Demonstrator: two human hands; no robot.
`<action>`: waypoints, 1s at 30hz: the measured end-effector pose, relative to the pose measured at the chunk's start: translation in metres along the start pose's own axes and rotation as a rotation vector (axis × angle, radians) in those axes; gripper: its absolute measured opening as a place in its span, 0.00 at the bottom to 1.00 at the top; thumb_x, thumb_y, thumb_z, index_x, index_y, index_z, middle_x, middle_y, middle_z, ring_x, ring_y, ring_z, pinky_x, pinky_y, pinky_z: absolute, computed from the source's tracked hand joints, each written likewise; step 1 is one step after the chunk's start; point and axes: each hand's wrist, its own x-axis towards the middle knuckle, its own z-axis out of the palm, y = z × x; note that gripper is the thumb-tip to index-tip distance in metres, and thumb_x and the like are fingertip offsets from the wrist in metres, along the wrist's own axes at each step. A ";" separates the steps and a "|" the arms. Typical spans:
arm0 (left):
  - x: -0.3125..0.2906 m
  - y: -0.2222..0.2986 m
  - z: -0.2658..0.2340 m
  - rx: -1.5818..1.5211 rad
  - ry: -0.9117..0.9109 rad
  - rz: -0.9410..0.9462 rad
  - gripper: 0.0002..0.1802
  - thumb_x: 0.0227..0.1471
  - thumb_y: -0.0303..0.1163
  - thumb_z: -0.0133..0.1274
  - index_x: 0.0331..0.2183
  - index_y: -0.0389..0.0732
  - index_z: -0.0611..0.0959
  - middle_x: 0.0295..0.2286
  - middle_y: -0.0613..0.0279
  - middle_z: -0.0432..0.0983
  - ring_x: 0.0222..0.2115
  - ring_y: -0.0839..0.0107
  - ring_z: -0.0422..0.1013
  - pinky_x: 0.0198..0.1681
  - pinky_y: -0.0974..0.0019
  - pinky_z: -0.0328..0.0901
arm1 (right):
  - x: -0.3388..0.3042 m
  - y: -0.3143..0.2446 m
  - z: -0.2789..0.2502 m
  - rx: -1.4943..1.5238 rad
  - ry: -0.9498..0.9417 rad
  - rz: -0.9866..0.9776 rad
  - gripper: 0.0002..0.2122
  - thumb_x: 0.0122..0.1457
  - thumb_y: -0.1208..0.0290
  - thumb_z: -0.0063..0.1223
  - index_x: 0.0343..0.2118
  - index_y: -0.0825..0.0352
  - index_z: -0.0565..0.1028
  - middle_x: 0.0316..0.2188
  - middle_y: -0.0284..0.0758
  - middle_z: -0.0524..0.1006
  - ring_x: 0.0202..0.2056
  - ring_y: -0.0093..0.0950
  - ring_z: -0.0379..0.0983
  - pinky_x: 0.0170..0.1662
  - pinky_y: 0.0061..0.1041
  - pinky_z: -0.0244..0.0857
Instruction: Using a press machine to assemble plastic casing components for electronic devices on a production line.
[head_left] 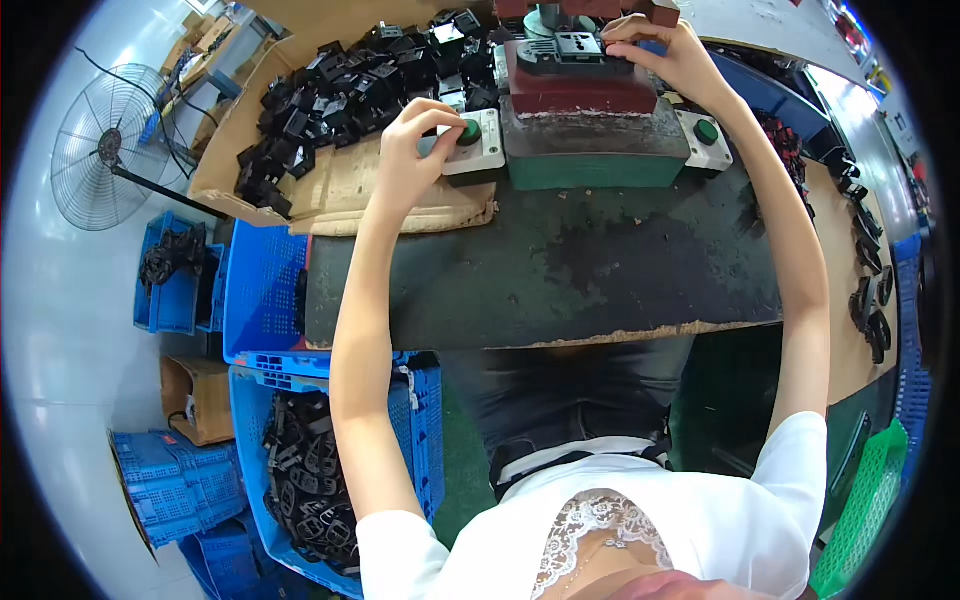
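My left hand [408, 150] is at the left green push button [468, 132], set in a white housing. Its thumb and forefinger are curved and apart, fingertips by the button's edge, with nothing held. A long black plastic part [545, 58] with a pale plate full of holes on top lies on the dark red block [580, 95] of the press. My right hand [672, 62] has its thumb and fingers at the part's right end, gripping it; the fingertips are partly hidden. Below that hand is the right green button [706, 132].
Black plastic pieces fill an open cardboard box [240, 180] at the left. The press head [600, 8] hangs over the red block. A blue crate [250, 410] of black parts stands below left, a fan [108, 147] beyond. More black parts lie on a board [835, 260] at right.
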 end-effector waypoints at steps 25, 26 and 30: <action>0.003 0.052 0.008 0.519 -0.177 0.053 0.05 0.43 0.28 0.54 0.23 0.37 0.75 0.25 0.56 0.70 0.31 0.57 0.70 0.38 0.57 0.63 | -0.103 -0.070 -0.043 -0.369 -0.013 0.288 0.06 0.48 0.79 0.58 0.27 0.68 0.72 0.27 0.38 0.75 0.34 0.37 0.71 0.38 0.32 0.66; 0.003 0.052 0.007 0.507 -0.180 0.050 0.06 0.43 0.28 0.54 0.22 0.37 0.76 0.24 0.56 0.70 0.31 0.57 0.69 0.38 0.57 0.63 | -0.103 -0.070 -0.041 -0.367 -0.018 0.313 0.05 0.48 0.79 0.58 0.27 0.68 0.72 0.26 0.38 0.75 0.33 0.37 0.71 0.38 0.32 0.65; 0.007 0.050 0.004 0.486 -0.223 -0.007 0.09 0.42 0.29 0.55 0.18 0.36 0.75 0.24 0.55 0.70 0.29 0.56 0.69 0.36 0.57 0.64 | -0.102 -0.066 -0.043 -0.324 -0.059 0.362 0.05 0.47 0.79 0.58 0.27 0.69 0.73 0.25 0.37 0.74 0.32 0.36 0.71 0.38 0.32 0.65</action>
